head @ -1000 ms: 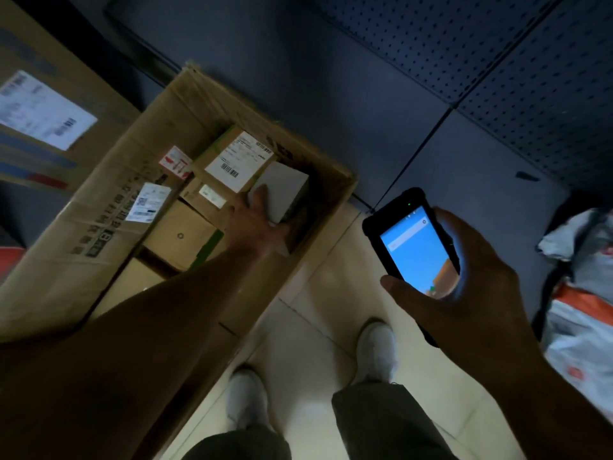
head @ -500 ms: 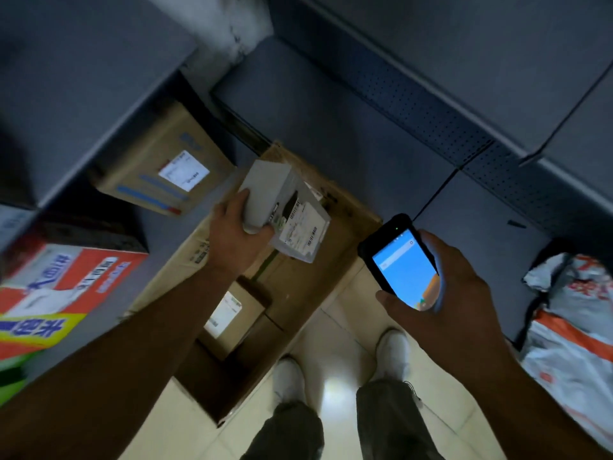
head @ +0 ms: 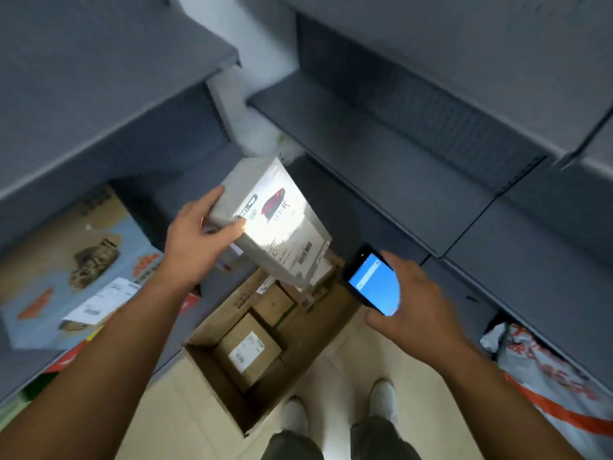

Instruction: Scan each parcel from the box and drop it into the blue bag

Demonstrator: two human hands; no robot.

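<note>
My left hand [head: 199,240] grips a grey-white parcel [head: 275,224] by its left end and holds it tilted above the open cardboard box [head: 212,363] on the floor. Its label side faces up, and a red scan light and a bright glare fall on it. My right hand [head: 414,300] holds a black handheld scanner [head: 373,282] with a lit blue screen, just right of the parcel and pointed at it. Inside the box lie brown parcels, one with a white label [head: 247,350]. No blue bag is in view.
Grey metal shelves [head: 381,151] stand ahead and to both sides. A printed carton with a loose paper slip [head: 69,260] sits on the low left shelf. A grey and orange sack [head: 550,376] lies on the floor at the right. My feet stand on pale tiles [head: 335,360].
My left hand lifted the grey-white parcel out of the box and raised it, label up. The scanner moved close beside it, and its red light now falls on the label.
</note>
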